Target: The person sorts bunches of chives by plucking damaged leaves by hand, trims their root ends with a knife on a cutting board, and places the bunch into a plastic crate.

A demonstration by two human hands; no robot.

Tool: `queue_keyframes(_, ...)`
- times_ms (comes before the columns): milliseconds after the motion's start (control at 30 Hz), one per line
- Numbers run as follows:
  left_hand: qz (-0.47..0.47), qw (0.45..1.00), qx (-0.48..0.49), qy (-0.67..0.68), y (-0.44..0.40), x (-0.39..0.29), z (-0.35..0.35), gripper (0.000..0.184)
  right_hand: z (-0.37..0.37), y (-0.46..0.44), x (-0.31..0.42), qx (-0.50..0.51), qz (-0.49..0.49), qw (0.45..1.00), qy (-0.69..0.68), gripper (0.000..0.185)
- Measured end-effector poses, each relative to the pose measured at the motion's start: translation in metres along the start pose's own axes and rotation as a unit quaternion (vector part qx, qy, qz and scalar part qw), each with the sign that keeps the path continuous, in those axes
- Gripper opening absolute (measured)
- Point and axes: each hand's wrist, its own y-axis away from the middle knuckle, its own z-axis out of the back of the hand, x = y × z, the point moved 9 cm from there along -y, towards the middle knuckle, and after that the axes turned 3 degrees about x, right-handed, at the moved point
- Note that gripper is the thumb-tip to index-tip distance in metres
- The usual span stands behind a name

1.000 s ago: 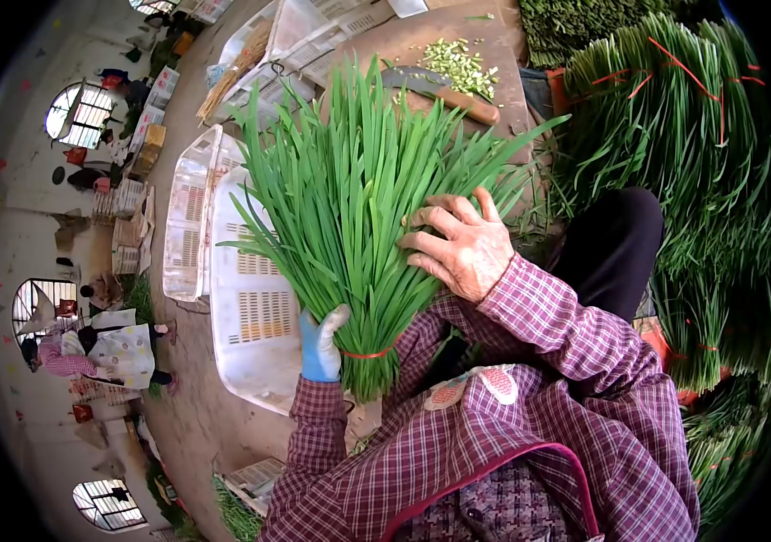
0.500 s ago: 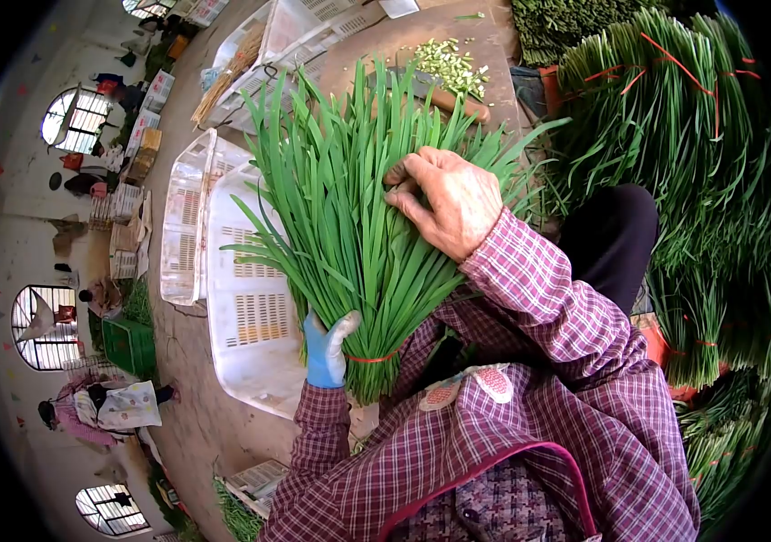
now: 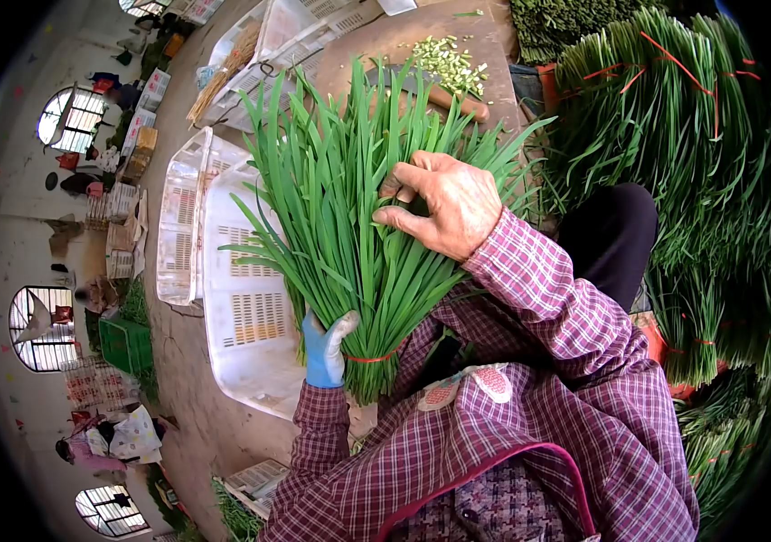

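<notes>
A large bunch of long green leaves (image 3: pixel 349 217) fans out in front of me, tied near its base with a red band (image 3: pixel 373 358). My left hand (image 3: pixel 326 348), in a blue and white glove, is wrapped round the bunch just above the band. Bare, my right hand (image 3: pixel 449 203) lies over the middle of the leaves, thumb and fingers bent; whether a leaf is between the fingertips is too small to tell. Beyond the leaf tips, a knife (image 3: pixel 460 103) rests on a brown board (image 3: pixel 494 56) beside chopped pale green pieces (image 3: pixel 451 65).
White plastic crates (image 3: pixel 254 366) stand at the left of the bunch. Banded green bundles (image 3: pixel 666 117) are piled along the right. My dark-clothed knee (image 3: pixel 616 235) is between them and my arm. A co-worker (image 3: pixel 101 443) and a green crate (image 3: pixel 125 345) are at the far left.
My right hand moved up and left over the leaves, then slightly down, its fingers bending more. My left hand stays on the bunch. The co-worker moved lower in the view.
</notes>
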Motion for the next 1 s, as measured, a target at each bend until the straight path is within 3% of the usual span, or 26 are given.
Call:
queue_keyframes(367,-0.004,0.999,0.003,-0.048,0.003,-0.012,-0.011,0.053,-0.002,0.012,-0.003,-0.122,0.041,0.992,0.003,0.009)
queue_keyframes(433,-0.011,0.998,-0.002,-0.055,0.004,-0.017,-0.015,0.052,0.019,0.014,-0.038,-0.237,-0.009,0.942,-0.237,0.011)
queue_keyframes(467,-0.018,0.998,-0.008,-0.063,0.005,-0.019,-0.015,0.052,0.031,0.015,-0.053,-0.281,-0.039,0.927,-0.246,0.012)
queue_keyframes(567,-0.015,0.998,0.006,-0.057,0.003,-0.013,-0.010,0.050,0.036,0.015,-0.054,-0.166,-0.126,0.932,-0.297,0.018)
queue_keyframes(633,-0.008,0.998,0.013,-0.061,0.002,-0.015,-0.014,0.049,0.040,0.017,-0.009,-0.181,0.036,0.981,-0.056,0.016)
queue_keyframes(700,-0.003,0.998,0.015,-0.068,0.002,-0.020,-0.020,0.048,0.005,0.017,0.035,-0.070,0.133,0.985,0.080,0.023)
queue_keyframes(767,-0.014,0.997,-0.001,-0.079,0.003,-0.026,-0.022,0.044,-0.023,0.028,0.050,-0.056,0.228,0.967,0.098,0.032)
queue_keyframes(1000,-0.006,0.995,-0.099,0.029,0.007,-0.011,0.015,0.034,-0.066,0.072,-0.003,0.031,0.152,0.976,0.151,0.025)
